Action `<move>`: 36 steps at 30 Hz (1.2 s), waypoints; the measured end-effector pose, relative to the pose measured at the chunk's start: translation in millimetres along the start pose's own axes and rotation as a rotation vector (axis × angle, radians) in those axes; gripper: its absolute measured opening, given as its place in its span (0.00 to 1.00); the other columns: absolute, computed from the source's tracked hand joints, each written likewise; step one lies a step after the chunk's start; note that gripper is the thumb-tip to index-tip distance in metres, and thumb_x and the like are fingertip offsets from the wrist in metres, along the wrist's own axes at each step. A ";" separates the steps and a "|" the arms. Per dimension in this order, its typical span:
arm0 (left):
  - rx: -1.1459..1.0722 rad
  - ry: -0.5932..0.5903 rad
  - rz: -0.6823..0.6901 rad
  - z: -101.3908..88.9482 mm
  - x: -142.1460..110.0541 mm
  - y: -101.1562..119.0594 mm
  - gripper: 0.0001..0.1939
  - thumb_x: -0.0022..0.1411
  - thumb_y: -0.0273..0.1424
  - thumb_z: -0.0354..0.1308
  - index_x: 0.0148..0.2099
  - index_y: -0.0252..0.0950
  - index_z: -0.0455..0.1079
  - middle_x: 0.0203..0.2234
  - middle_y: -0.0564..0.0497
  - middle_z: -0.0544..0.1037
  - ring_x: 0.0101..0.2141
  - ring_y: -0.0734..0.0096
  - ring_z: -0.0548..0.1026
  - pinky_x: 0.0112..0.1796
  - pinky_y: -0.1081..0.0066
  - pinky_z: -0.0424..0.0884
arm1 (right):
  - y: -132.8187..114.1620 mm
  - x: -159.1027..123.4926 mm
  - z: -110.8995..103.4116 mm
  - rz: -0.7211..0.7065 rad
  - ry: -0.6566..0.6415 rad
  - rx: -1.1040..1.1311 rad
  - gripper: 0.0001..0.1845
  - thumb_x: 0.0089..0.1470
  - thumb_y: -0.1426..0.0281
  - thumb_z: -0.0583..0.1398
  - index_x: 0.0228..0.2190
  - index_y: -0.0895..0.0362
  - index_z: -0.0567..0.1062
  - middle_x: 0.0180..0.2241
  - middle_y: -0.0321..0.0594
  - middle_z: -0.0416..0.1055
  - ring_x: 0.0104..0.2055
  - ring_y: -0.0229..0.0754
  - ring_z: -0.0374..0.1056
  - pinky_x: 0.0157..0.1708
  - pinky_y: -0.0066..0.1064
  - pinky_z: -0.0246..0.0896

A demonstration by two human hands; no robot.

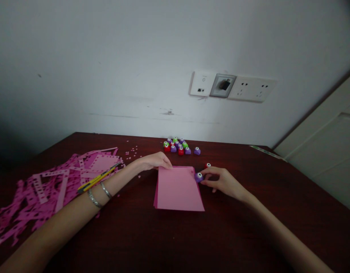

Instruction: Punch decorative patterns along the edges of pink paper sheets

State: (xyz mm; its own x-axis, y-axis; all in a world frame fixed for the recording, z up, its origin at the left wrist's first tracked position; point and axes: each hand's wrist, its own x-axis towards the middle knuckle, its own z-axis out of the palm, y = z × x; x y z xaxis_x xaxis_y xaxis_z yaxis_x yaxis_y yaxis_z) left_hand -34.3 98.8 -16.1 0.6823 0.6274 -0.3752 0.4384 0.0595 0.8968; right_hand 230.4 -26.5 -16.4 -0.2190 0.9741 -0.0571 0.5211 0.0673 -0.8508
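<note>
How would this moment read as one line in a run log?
left hand: touching pink paper | right hand: holding purple punch at paper's right edge | pink scraps: lying left

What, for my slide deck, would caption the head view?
Left hand on pink paper, right hand holding a purple punch at the paper's right edge.

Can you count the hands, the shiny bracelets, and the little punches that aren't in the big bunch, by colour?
Hands: 2, the left hand and the right hand
Silver bracelets: 2, on the left arm
Purple punches: 2, one in the right hand, one just right of the bunch
Red punch: 1, by the right hand
Total: 7
</note>
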 end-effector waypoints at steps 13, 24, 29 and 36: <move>0.015 0.020 0.011 1.1 1.5 -1.1 0.10 0.42 0.32 0.64 0.30 0.32 0.76 0.24 0.48 0.77 0.24 0.73 0.72 0.29 0.71 0.65 | -0.4 0.0 -0.3 -0.020 -0.013 -0.010 0.17 0.45 0.63 0.62 0.38 0.57 0.74 0.29 0.38 0.69 0.27 0.36 0.65 0.17 0.25 0.68; 0.292 0.076 0.213 17.0 0.7 2.5 0.10 0.50 0.32 0.56 0.32 0.32 0.74 0.26 0.48 0.77 0.28 0.70 0.72 0.29 0.73 0.64 | 1.8 -0.4 2.5 -0.033 -0.008 -0.130 0.17 0.47 0.62 0.61 0.39 0.56 0.75 0.27 0.37 0.67 0.22 0.34 0.62 0.15 0.24 0.61; 0.795 0.323 0.349 38.3 -10.3 13.2 0.15 0.53 0.31 0.52 0.42 0.30 0.70 0.38 0.42 0.74 0.40 0.61 0.69 0.41 0.66 0.63 | 3.6 2.1 4.1 -0.165 0.020 -0.252 0.11 0.48 0.65 0.61 0.35 0.54 0.76 0.31 0.38 0.72 0.28 0.38 0.63 0.27 0.29 0.62; 1.120 0.067 0.212 80.9 -39.6 15.7 0.42 0.53 0.49 0.52 0.63 0.32 0.46 0.61 0.33 0.44 0.59 0.39 0.42 0.52 0.48 0.48 | 5.1 3.5 6.0 -0.192 0.027 -0.277 0.12 0.49 0.66 0.60 0.37 0.55 0.76 0.33 0.38 0.73 0.29 0.38 0.63 0.30 0.31 0.61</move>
State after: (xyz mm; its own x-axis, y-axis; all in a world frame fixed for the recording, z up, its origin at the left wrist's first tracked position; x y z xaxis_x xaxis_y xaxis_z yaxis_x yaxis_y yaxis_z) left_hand -7.1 12.1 -6.2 0.7869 0.5846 -0.1977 0.6166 -0.7572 0.2153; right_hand 227.3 -24.0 -24.1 -0.3153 0.9429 0.1074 0.6774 0.3029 -0.6704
